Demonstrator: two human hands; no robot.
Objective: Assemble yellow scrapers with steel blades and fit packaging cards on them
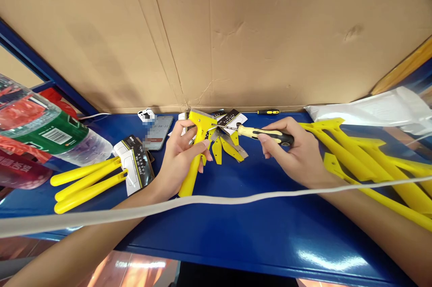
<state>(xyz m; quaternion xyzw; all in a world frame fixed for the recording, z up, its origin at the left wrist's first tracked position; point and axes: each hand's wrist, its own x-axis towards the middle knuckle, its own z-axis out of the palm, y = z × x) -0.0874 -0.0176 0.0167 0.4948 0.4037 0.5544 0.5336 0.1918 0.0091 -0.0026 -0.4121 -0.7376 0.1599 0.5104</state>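
Observation:
My left hand (184, 154) is closed round a yellow scraper (194, 168), its handle slanting down toward me and its wide head at the top. In my right hand (297, 152) is a screwdriver (266, 134) with a cream and black handle. Its shaft points left, and the tip is at the scraper's head; whether it sits in a screw is too small to tell. Behind and between the hands lie several loose yellow and metal blade pieces (229, 147), partly over printed cards (232, 118).
Packaged yellow-handled scrapers (87, 183) lie at left beside large bottles (50, 125) and a phone (160, 132). More yellow scraper handles (364, 156) and a white plastic bag (371, 107) are at right. A small screwdriver (269, 112) lies by the cardboard wall (253, 44). A white cord (219, 199) crosses in front.

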